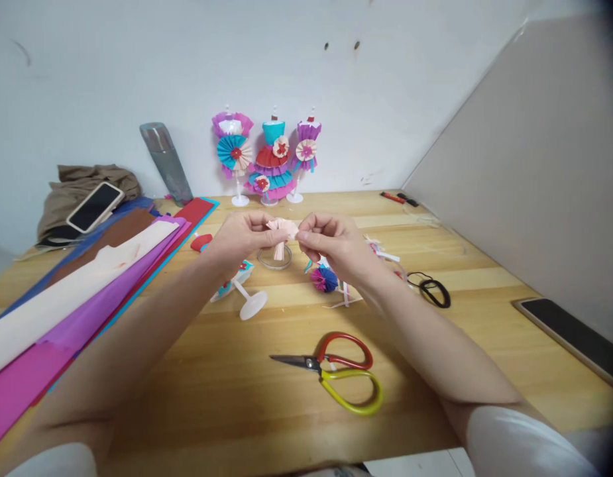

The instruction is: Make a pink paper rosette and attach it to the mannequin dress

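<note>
Between my two hands, above the middle of the table, is a strip of pale pink pleated paper [280, 232]. My left hand [244, 235] pinches its left part between thumb and fingers. At the strip's right end, the thumb and forefinger of my right hand [329, 240] are closed on it. A clear ring-shaped roll [275, 260], perhaps tape, lies just below. A small doll stand with a white base [253, 305] lies tipped over under my left wrist. Pink and blue paper rosettes [325, 278] lie below my right hand. Scissors [313, 363] with red and yellow handles rest nearer me.
Coloured paper sheets [82, 285] cover the left side, with a phone [95, 207] on brown cloth behind. A tumbler [167, 162] and several paper-dressed mannequins [274, 159] stand by the wall. Right are a black hair tie [435, 293], a dark phone-like slab [569, 338] and a partition [539, 172].
</note>
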Demonstrator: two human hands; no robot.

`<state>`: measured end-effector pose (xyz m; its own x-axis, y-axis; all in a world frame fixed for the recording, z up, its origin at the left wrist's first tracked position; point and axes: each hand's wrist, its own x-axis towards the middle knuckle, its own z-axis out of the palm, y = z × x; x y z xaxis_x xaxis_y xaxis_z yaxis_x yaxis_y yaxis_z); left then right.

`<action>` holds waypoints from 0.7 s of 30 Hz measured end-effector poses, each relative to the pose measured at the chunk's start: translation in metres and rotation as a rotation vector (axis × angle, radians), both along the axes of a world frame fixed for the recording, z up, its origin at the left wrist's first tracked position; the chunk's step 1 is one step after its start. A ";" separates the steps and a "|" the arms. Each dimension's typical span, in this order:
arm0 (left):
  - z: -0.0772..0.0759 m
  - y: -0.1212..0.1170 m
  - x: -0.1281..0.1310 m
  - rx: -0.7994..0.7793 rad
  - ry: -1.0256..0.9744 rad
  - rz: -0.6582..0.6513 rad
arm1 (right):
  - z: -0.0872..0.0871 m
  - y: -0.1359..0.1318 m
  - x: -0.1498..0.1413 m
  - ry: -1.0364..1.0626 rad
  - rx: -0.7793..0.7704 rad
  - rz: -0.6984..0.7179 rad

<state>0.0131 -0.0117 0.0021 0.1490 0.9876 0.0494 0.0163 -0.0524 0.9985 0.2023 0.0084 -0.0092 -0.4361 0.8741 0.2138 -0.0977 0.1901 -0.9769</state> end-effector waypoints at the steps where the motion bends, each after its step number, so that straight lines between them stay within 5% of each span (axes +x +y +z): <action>1: 0.000 -0.002 -0.002 0.005 -0.017 0.001 | 0.001 -0.001 0.000 0.009 0.004 0.002; 10: -0.022 -0.044 -0.007 -0.168 -0.268 0.116 | -0.007 -0.025 -0.016 -0.388 0.053 0.187; 21: -0.035 -0.081 0.003 -0.127 -0.228 0.080 | -0.021 -0.051 -0.011 -0.334 -0.083 0.262</action>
<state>0.0165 -0.0928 -0.0327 0.0697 0.9962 -0.0521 -0.2105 0.0657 0.9754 0.1913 -0.0430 -0.0306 -0.6788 0.7330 -0.0432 0.1915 0.1200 -0.9741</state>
